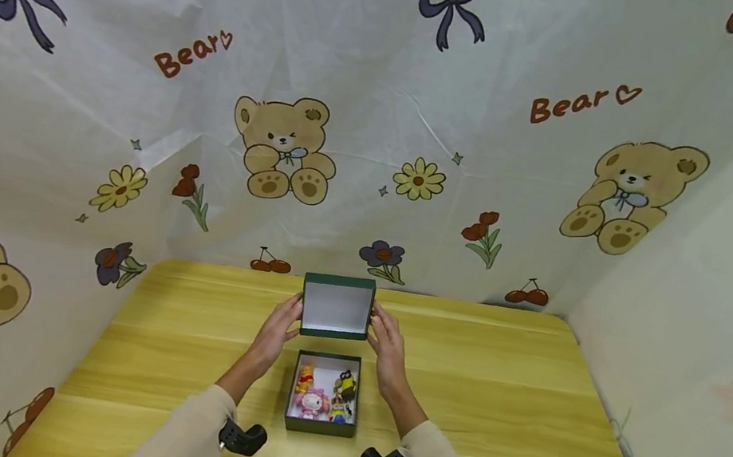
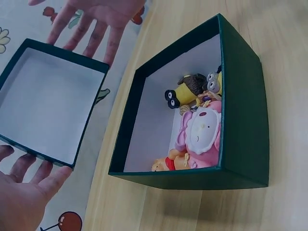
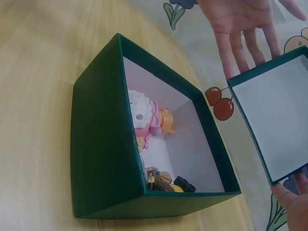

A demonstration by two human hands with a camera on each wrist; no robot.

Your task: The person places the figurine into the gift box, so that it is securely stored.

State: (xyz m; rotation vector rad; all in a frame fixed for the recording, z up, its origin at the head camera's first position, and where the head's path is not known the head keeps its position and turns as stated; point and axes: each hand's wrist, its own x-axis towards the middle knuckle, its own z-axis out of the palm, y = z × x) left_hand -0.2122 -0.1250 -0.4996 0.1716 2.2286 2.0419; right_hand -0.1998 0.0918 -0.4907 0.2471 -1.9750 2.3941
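Note:
A dark green box lid (image 1: 337, 308) with a white inside is held up between both hands, its hollow side facing me. My left hand (image 1: 277, 325) presses its left edge with nearly straight fingers. On the opposite edge, the fingertips of my right hand (image 1: 392, 350) press likewise. Just below, the matching green box (image 1: 318, 428) stands uncovered on the table, apart from the lid. Inside lie a yellow bear figure in a red shirt (image 1: 306, 378), a pink figure with a white face (image 1: 312, 402), a yellow minion figure with brown on it (image 1: 346, 387) and a second minion figure (image 1: 338, 413).
The wood-grain table (image 1: 475, 408) reaches back to a white wall cloth (image 1: 366, 59) printed with bears, bows and flowers. A pale wall (image 1: 704, 342) borders the right side. Each wrist wears a black camera mount, such as the left mount (image 1: 242, 439).

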